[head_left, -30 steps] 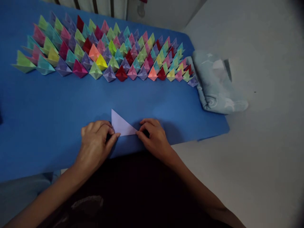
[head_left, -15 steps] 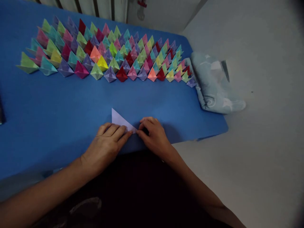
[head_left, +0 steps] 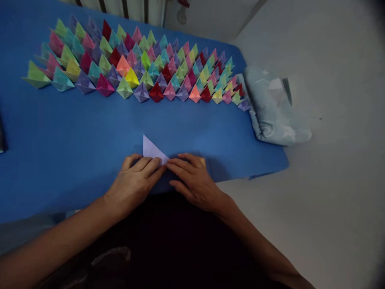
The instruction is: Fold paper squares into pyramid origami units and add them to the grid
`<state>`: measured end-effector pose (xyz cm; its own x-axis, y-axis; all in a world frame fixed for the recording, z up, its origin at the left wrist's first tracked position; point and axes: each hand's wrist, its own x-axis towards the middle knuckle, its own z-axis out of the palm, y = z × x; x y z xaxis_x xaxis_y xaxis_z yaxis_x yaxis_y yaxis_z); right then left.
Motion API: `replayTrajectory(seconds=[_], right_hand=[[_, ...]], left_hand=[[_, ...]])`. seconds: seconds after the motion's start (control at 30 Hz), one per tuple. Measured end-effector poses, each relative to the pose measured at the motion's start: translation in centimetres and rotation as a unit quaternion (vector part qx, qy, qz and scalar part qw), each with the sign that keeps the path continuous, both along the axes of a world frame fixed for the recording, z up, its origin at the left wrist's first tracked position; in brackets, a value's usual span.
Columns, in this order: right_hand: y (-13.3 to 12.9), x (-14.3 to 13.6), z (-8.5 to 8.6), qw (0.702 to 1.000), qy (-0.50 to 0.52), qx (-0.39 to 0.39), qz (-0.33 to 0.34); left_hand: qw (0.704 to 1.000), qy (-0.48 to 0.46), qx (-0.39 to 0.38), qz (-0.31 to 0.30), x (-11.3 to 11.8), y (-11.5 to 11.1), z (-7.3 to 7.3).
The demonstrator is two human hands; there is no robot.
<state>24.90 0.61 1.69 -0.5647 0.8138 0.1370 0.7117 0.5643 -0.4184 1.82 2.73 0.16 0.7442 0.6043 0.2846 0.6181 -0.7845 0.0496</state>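
Note:
A lilac sheet of origami paper (head_left: 152,149), folded into a triangle, lies on the blue tabletop with its point away from me. My left hand (head_left: 135,176) is closed on its lower edge, holding it down with fingers and thumb; that edge is mostly covered. Against the paper's right corner rest the fingertips of my right hand (head_left: 195,180), which is open, its fingers stretched out and the thumb apart from them. Beyond both hands stand rows of folded paper boats (head_left: 141,93) in many colours.
The blue table (head_left: 99,124) runs across the view, its front edge close to my body. At its right end lies a folded grey-green cloth (head_left: 267,108) beside a pale wall (head_left: 337,152). A dark object (head_left: 1,136) shows at the left edge.
My right hand has opened from a pinch at the paper's right corner to stretched fingers lying on it. The left hand stays on the paper. The view has shifted slightly.

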Motion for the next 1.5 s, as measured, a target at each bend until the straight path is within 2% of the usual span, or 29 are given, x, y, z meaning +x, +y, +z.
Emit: replayTrajectory(seconds=[0.13,0.23,0.4,0.57,0.77,0.87,0.93,1.0,1.13,1.33,1.5], right_hand=[[-0.3,0.5,-0.8,0.992,-0.121,-0.011,0.016],[-0.4,0.9,-1.2,0.987,-0.16,-0.009,0.02],[-0.6,1.0,-1.1,0.988,-0.153,0.01,0.0],[-1.0,1.2,-1.0,0.988,-0.153,0.019,-0.008],[-1.2,0.7,0.7,0.986,-0.161,0.024,-0.032],[-0.4,-0.9,1.1,0.988,-0.148,0.043,0.012],[0.3,-2.1,0.6,0.986,-0.141,0.041,0.075],[0.9,-3.0,-0.3,0.984,-0.145,0.029,0.098],[1.1,-2.8,-1.7,0.985,-0.155,0.031,0.068],[-0.3,-1.6,-2.0,0.985,-0.166,0.045,0.008],[-0.9,-1.0,-2.5,0.985,-0.153,0.078,-0.03]], left_hand=[[1.0,0.007,0.007,-0.012,-0.7,-0.1,-0.1],[1.0,0.019,-0.007,-0.011,-1.6,-0.4,-0.2],[1.0,0.005,0.005,-0.02,-3.1,-1.1,-0.3],[1.0,0.006,0.022,0.01,-4.2,-1.9,-0.6],[0.999,-0.008,0.012,0.039,-4.0,-2.4,-1.2],[0.999,0.004,0.023,0.043,-3.8,-2.5,-1.2],[0.998,0.021,0.036,0.045,-3.7,-2.6,-1.1],[0.997,0.035,0.038,0.056,-3.7,-2.6,-0.9],[0.997,0.038,0.041,0.06,-3.6,-2.7,-0.8],[0.996,0.037,0.051,0.06,-3.8,-2.7,-0.9],[0.996,0.0,-0.022,0.083,-3.7,-2.4,-1.2]])
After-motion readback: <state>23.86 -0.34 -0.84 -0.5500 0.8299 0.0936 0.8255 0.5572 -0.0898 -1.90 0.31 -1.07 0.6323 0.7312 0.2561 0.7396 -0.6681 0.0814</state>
